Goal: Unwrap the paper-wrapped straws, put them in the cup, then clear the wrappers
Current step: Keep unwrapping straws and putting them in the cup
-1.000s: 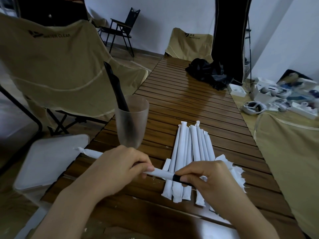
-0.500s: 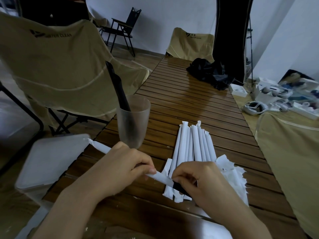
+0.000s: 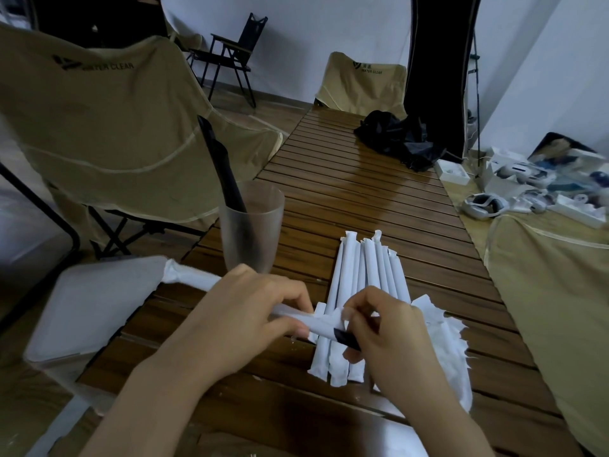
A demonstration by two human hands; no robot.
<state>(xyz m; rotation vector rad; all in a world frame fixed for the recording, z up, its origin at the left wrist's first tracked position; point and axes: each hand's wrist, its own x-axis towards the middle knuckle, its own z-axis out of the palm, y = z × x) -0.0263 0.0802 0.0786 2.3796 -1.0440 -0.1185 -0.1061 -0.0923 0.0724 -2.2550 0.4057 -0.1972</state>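
Observation:
I hold one paper-wrapped straw (image 3: 194, 279) crosswise over the table's near end. My left hand (image 3: 240, 311) grips its wrapped middle. My right hand (image 3: 389, 334) pinches the bared black tip (image 3: 344, 336) where the paper is torn. A row of several wrapped straws (image 3: 365, 291) lies on the wooden slats beneath my hands. Crumpled torn wrappers (image 3: 451, 344) sit just right of that row. A frosted cup (image 3: 252, 225) stands to the left beyond my left hand, with black straws (image 3: 217, 166) leaning out of it.
A grey lidded bin (image 3: 89, 308) sits beside the table's left edge. Tan folding chairs stand at left (image 3: 99, 127), far end (image 3: 362, 84) and right (image 3: 553, 291). A black bag (image 3: 398, 140) lies at the table's far end; boxes and headsets (image 3: 527, 189) clutter the right.
The wrapped straw has tilted, its left end rising over the bin. My right hand has moved slightly toward me and left, with the black tip still pinched and the paper torn back a little more.

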